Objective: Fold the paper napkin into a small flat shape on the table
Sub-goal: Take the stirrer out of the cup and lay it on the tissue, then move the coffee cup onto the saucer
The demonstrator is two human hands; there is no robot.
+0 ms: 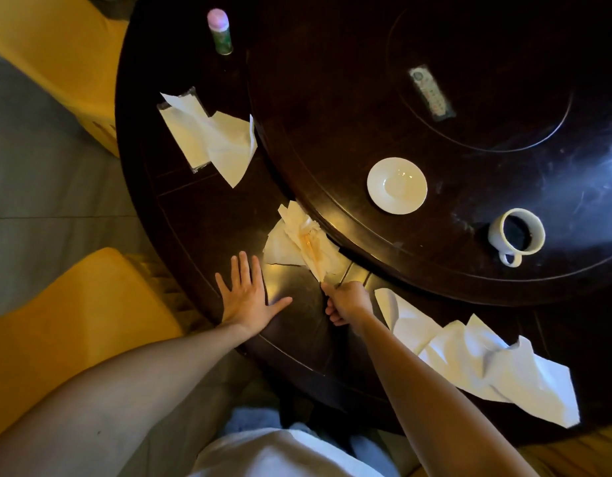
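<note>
Both hands sit near the table's (201,215) near edge: the left hand (244,294) lies flat with fingers spread and straight on the dark wood, while the right hand (347,301) is curled around the near tip of the paper napkin (297,242). From that pinched tip the napkin's long axis runs away and leftward, fanning into a crumpled bunch against the rim of the raised turntable (435,270). Bare wood lies between the hands.

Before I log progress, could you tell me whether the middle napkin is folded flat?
No: the napkin lies crumpled and bunched.
</note>
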